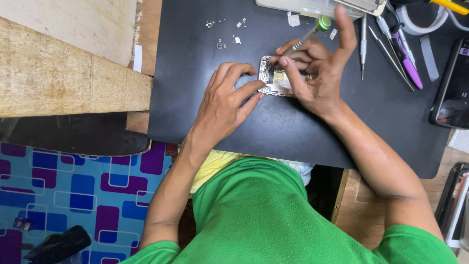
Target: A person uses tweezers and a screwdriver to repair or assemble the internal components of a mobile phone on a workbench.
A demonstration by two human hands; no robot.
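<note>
Head view, nearest: a green shirt (273,215) fills the lower frame; a blue and purple patterned floor covering (73,190) is seen at lower left.
Mat: a black work mat (195,112) is laid over a wooden table (361,205).
Left hand: the left hand (224,105) is pressed down with spread fingers, its fingertips touching the left edge of an opened phone body (273,80).
Right hand: the right hand (317,73) is closed in a pinch on a screwdriver (308,34) with a green cap, its tip set into the phone body; the index finger is stretched upward.
Phone body: it lies mid-mat between both hands and is largely covered by the fingers, so its inner parts are hard to make out.
Beyond: tiny screws and parts (227,32) are scattered at upper left; tweezers and tools (391,44) lie at the right, one with a purple handle.
Far edge: a pale tray (312,7) and a tape roll (425,24) are cut off by the frame.
Right edge: a dark phone (452,88) is partly cut off.
</note>
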